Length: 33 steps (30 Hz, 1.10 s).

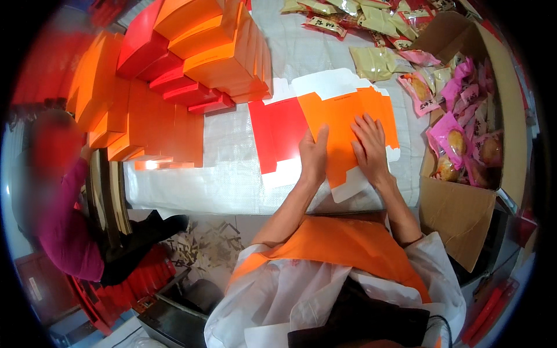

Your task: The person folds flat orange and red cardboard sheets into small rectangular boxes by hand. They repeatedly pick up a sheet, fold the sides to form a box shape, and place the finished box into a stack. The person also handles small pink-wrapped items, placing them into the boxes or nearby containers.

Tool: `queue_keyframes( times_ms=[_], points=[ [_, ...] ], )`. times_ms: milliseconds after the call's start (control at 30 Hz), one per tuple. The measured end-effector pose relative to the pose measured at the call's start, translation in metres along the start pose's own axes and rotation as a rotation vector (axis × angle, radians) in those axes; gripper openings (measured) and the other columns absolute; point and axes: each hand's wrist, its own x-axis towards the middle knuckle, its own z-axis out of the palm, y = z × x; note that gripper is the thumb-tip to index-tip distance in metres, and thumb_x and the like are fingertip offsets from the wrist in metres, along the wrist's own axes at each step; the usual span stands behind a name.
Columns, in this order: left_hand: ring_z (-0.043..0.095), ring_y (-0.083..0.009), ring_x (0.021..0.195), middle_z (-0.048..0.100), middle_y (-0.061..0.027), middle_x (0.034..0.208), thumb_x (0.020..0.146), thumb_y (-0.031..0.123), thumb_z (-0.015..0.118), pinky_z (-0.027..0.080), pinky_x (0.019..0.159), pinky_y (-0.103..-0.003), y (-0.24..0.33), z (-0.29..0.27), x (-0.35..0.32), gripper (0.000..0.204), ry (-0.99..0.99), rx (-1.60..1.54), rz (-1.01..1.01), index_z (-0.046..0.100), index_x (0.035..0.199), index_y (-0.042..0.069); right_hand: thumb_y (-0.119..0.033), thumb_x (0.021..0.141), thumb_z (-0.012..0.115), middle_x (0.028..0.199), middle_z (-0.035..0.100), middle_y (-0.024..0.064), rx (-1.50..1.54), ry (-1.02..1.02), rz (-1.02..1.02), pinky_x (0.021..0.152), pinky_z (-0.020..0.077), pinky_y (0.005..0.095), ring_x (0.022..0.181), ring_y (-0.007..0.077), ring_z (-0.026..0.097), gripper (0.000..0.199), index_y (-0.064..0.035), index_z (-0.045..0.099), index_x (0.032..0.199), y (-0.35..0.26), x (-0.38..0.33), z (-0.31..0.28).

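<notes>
A flat orange cardboard box blank (342, 116) with white flaps lies on the white table covering (232, 180) in front of me. My left hand (314, 156) rests on its lower left part, fingers pointing away from me. Pressing flat on the blank's right half is my right hand (369, 148), fingers slightly spread. A flat red box blank (277, 133) lies to the left, partly under the orange one. Neither hand grips anything.
Stacks of folded orange boxes (223, 55) and red boxes (145, 43) fill the far left. An open cardboard carton (464, 214) of pink snack packets (449, 136) stands at right; yellow packets (377, 61) lie behind. A person in a magenta sleeve (64, 232) sits at left.
</notes>
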Motion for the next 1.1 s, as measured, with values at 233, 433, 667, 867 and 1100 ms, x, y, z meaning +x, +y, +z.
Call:
queue_keyframes(
  times_ms=[233, 433, 667, 867, 1100],
  points=[
    [0.052, -0.0131, 0.083, 0.055, -0.0079, 0.097, 0.094, 0.03, 0.035, 0.043, 0.069, -0.026, 0.003, -0.014, -0.012, 0.035, 0.178, 0.188, 0.328, 0.047, 0.107, 0.0, -0.017, 0.091, 0.042, 0.104, 0.057, 0.0063, 1.348, -0.104, 0.871, 0.083, 0.0423, 0.0321, 0.092, 0.0196, 0.055, 0.027, -0.0016, 0.049, 0.112, -0.042, -0.037, -0.043],
    [0.05, -0.0199, 0.078, 0.054, -0.0102, 0.084, 0.094, 0.027, 0.035, 0.041, 0.072, -0.032, 0.012, 0.008, -0.037, 0.033, 0.175, 0.026, 0.099, 0.05, 0.099, -0.002, -0.025, 0.092, 0.042, 0.122, 0.047, 0.0091, 2.291, 0.05, 0.957, 0.096, 0.0345, 0.0357, 0.112, 0.0214, 0.044, 0.037, -0.0036, 0.041, 0.122, -0.034, -0.036, -0.027],
    [0.038, -0.0182, 0.106, 0.04, -0.0133, 0.119, 0.094, 0.034, 0.03, 0.031, 0.092, -0.029, -0.01, 0.007, -0.05, 0.049, 0.282, 0.161, 0.117, 0.025, 0.127, -0.002, -0.007, 0.089, 0.045, 0.116, 0.048, 0.0072, 1.639, 0.077, 0.855, 0.088, 0.0402, 0.0308, 0.103, 0.0161, 0.048, 0.035, -0.0021, 0.037, 0.123, -0.086, -0.026, -0.017],
    [0.051, -0.0152, 0.089, 0.049, -0.0119, 0.109, 0.089, 0.026, 0.044, 0.046, 0.069, -0.027, 0.018, 0.004, -0.054, 0.043, 0.062, 0.098, 0.107, 0.033, 0.12, -0.001, -0.006, 0.087, 0.047, 0.091, 0.054, 0.0036, 1.155, -0.355, 0.593, 0.065, 0.0441, 0.0244, 0.077, 0.0114, 0.051, 0.023, -0.0009, 0.047, 0.109, -0.077, -0.011, -0.028],
    [0.054, -0.0135, 0.079, 0.056, -0.0074, 0.095, 0.089, 0.025, 0.048, 0.045, 0.068, -0.027, 0.026, -0.018, -0.05, 0.034, 0.128, 0.004, -0.068, 0.047, 0.109, -0.003, -0.012, 0.085, 0.052, 0.094, 0.058, 0.0057, 1.447, -0.609, 0.769, 0.078, 0.0449, 0.0268, 0.093, 0.0145, 0.053, 0.022, -0.0013, 0.054, 0.104, -0.082, -0.019, -0.04]
  ],
)
